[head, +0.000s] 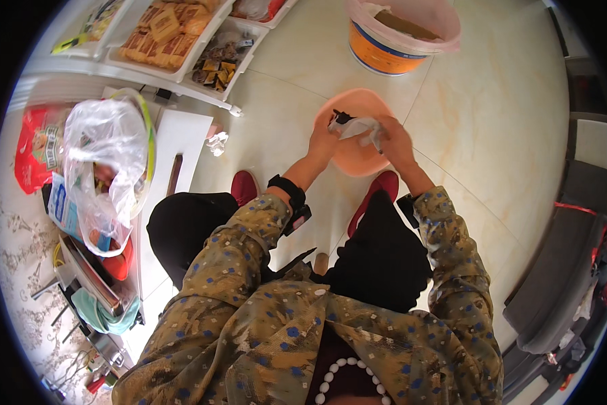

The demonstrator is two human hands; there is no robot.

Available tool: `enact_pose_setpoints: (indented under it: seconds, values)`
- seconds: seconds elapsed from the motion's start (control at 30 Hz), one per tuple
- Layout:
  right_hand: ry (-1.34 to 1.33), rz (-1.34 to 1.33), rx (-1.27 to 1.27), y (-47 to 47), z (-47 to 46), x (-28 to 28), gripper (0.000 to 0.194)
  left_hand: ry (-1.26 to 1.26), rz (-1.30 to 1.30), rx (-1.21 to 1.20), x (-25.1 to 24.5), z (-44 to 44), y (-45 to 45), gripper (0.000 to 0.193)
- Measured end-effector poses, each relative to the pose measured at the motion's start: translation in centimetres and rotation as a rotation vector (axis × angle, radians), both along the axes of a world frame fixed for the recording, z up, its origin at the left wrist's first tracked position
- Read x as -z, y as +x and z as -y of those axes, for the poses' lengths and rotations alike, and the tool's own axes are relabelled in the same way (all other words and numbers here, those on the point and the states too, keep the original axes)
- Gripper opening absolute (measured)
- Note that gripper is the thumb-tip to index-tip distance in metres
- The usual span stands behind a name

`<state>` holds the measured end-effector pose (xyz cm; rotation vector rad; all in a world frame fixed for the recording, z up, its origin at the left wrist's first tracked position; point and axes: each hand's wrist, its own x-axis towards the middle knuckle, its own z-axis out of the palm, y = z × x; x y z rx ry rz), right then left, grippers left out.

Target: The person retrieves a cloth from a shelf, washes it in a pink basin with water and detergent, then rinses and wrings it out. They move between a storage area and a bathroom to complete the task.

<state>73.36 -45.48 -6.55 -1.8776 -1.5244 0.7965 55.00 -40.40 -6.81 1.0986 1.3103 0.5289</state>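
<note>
A small white cloth item [356, 126] with a dark part at its left end is stretched between my two hands. My left hand [322, 140] grips it near the dark end. At the other end, my right hand [396, 142] has its fingers closed on the white fabric. Both hands are over a peach plastic basin [353, 163], which stands on the tiled floor just beyond my red shoes. Whether the cloth is a sock or a rag is hard to tell. The fingertips are partly hidden by the fabric.
An orange bucket [384, 49] with a pink liner stands beyond the basin. White drawers [174, 71] of packaged goods are at upper left. On the left, a clear plastic bag [106, 131] sits by a white cabinet panel [174, 131]. A grey sofa [556, 268] lines the right.
</note>
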Motion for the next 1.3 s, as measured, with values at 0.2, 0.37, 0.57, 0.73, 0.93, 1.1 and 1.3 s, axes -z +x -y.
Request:
enact_pose_setpoints:
  seconds: [0.2, 0.37, 0.57, 0.73, 0.93, 1.1, 1.3]
  values:
    - [-0.157, 0.693, -0.385, -3.5, 0.2, 5.1, 0.049, 0.8, -0.711, 0.627, 5.1, 1.1, 0.9, 0.06]
    - [-0.231, 0.817, -0.534, -3.1, 0.1, 7.6, 0.056, 0.667, -0.977, 1.044, 7.3, 0.7, 0.9, 0.057]
    - [-0.37, 0.722, -0.582, -3.1, 0.0, 7.6, 0.056, 0.678, -1.127, 1.237, 7.5, 0.8, 0.9, 0.051]
    - [-0.495, 0.696, -0.672, -3.4, -0.4, 7.7, 0.052, 0.619, -1.105, 1.229, 7.2, 1.9, 0.1, 0.049]
    - [-0.381, 0.623, -0.672, -3.7, -0.9, 7.2, 0.048, 0.576, -1.04, 1.295, 5.0, 1.6, -0.5, 0.042]
    - [-0.508, 0.585, -0.301, -4.0, -3.0, 7.3, 0.042, 0.226, -0.729, 0.857, 5.5, -0.5, 0.0, 0.032]
    - [-0.303, 0.887, -0.133, -4.5, -1.3, 8.8, 0.03, 0.32, -0.377, 0.208, 8.8, 0.5, 0.1, 0.041]
